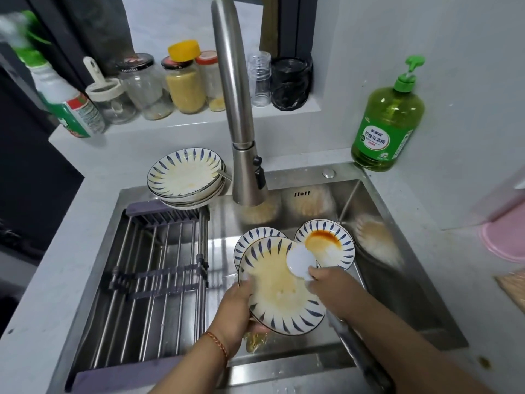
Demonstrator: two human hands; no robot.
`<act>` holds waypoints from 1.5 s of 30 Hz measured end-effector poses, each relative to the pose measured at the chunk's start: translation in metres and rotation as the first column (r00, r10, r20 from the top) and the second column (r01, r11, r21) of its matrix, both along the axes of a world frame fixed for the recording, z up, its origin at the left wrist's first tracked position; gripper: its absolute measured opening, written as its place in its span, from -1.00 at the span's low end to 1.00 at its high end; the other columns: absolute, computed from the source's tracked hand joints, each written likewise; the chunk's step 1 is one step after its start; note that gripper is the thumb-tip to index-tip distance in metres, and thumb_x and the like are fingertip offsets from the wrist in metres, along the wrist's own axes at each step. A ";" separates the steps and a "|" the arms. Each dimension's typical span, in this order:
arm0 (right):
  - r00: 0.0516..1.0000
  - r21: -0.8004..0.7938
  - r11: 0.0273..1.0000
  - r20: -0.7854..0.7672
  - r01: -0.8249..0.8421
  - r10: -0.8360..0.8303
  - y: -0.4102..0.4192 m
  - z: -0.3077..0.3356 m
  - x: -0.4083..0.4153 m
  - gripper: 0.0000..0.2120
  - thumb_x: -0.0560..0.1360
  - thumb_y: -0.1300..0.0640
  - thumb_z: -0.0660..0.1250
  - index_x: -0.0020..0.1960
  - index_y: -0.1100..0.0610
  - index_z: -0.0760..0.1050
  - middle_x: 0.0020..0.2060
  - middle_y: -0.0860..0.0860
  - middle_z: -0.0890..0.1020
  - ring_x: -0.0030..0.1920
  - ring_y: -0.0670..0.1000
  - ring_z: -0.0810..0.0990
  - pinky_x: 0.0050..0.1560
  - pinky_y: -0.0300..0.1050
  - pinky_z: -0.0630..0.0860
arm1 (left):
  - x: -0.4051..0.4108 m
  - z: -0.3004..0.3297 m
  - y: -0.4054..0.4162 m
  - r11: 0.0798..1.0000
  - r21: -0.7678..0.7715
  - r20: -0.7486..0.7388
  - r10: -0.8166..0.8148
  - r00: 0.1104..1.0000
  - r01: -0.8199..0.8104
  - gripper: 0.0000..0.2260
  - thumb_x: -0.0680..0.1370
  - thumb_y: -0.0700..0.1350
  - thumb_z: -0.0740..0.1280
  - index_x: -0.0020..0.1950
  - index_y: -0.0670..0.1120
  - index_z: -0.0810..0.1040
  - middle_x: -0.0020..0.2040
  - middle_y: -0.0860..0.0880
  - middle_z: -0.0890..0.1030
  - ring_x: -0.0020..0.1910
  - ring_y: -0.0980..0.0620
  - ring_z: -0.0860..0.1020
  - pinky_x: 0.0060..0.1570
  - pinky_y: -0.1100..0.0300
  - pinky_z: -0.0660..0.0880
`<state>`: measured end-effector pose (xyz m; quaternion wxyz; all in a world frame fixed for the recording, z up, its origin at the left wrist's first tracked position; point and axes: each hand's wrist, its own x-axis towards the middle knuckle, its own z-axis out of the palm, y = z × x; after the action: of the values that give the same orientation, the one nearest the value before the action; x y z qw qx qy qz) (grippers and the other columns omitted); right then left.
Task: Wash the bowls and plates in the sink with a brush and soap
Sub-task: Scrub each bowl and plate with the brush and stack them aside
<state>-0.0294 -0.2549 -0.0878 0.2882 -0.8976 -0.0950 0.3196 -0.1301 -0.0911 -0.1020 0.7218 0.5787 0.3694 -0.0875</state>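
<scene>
Barely started, I'd say. My left hand grips the rim of a greasy plate tilted over the sink, right hand pinching a white scrubber against it. Two more dirty plates behind, a stained stack at the sink's back-left corner, soap bottle untouched back-right.

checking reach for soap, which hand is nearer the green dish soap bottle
Right. The right hand is over the sink's right half, below the green dish soap bottle; the left hand grips the plate farther left.
</scene>
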 end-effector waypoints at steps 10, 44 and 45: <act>0.887 0.104 0.881 0.059 -0.462 0.458 0.028 0.047 -0.049 -0.74 0.48 0.22 0.27 0.13 0.22 0.59 -0.11 0.09 0.60 -0.21 0.03 0.55 -0.14 -0.13 0.50 | 0.000 0.000 0.005 0.986 0.033 0.071 0.160 0.985 -0.163 -0.58 0.66 0.14 0.04 0.10 -0.06 0.62 0.01 -0.16 0.69 -0.02 -0.21 0.65 -0.15 -0.06 0.58; 0.981 0.231 0.957 0.126 -0.175 0.149 0.037 0.051 -0.036 -0.74 0.54 0.27 0.22 0.16 0.25 0.58 -0.34 0.01 0.51 -0.45 -0.16 0.44 -0.40 -0.33 0.35 | 0.013 0.014 0.004 0.995 -0.075 0.175 0.079 0.981 -0.067 -0.64 0.66 0.14 0.03 0.21 0.00 0.52 0.00 -0.11 0.67 -0.21 -0.06 0.66 -0.44 0.16 0.51; 0.937 0.239 0.926 0.265 -0.292 0.227 0.033 0.053 -0.036 -0.75 0.51 0.29 0.20 0.07 0.27 0.62 -0.38 -0.01 0.51 -0.47 -0.16 0.45 -0.46 -0.38 0.30 | 0.013 0.014 0.005 0.996 -0.048 0.181 0.084 0.980 -0.077 -0.64 0.66 0.14 0.02 0.17 -0.01 0.53 -0.02 -0.11 0.66 -0.20 -0.08 0.63 -0.44 0.18 0.49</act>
<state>-0.0653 -0.2219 -0.0350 0.3515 -0.8594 -0.2902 0.2316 -0.1169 -0.0858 -0.0879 0.7671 0.5542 0.3230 -0.0124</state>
